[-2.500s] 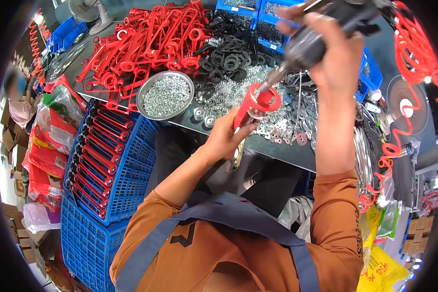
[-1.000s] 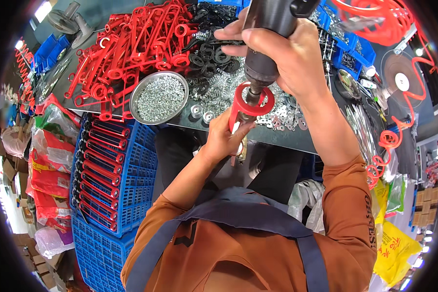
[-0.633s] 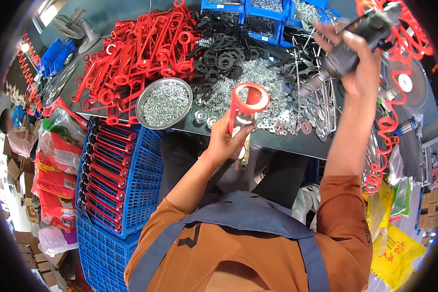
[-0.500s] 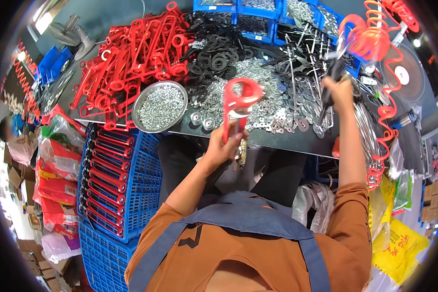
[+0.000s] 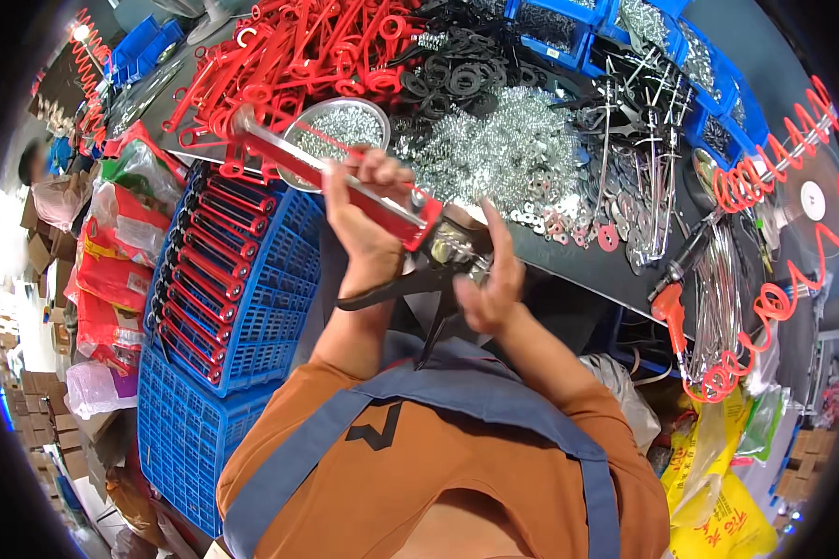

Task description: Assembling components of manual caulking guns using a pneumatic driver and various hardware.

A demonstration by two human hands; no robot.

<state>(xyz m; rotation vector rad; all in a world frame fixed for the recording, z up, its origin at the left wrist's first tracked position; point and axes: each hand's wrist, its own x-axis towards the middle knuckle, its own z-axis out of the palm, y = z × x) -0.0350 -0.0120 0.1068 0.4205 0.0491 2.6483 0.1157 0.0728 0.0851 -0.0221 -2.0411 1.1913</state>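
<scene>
Above the near table edge, left hand [image 5: 364,219] wrapped tight round the red frame [image 5: 331,172] of a caulking gun, fingers curled over the top, thumb under. Frame runs up-left from the hand, tilted, far end over the steel bowl [image 5: 334,130]. Metal trigger block [image 5: 452,247] sits at the frame's lower right end, black handle [image 5: 391,289] hanging down from it toward the chest. Right hand [image 5: 489,279] just beside the block, fingers loosely half open and stretched upward, index finger along the block's right side, palm touching the rear of the gun; cannot tell if it really grips anything.

Bowl holds small silver hardware, stands on the dark table [image 5: 587,275]. Behind it a heap of red frames [image 5: 298,47]. Right of that, black rings [image 5: 457,65], then a spread of silver washers [image 5: 513,149] and metal rods [image 5: 643,158]. Blue bins [image 5: 569,19] along the far edge. Power driver with red tip [image 5: 671,289] hangs off the right table edge, red coiled hose [image 5: 764,177] looping above and below it.

Left of the person, blue crate [image 5: 242,307] stacked with finished red guns [image 5: 196,270] lying side by side, another blue crate below it. Plastic bags [image 5: 112,233] further left. Yellow bags [image 5: 727,503] at lower right. Person wears orange shirt and blue apron straps [image 5: 457,391]
</scene>
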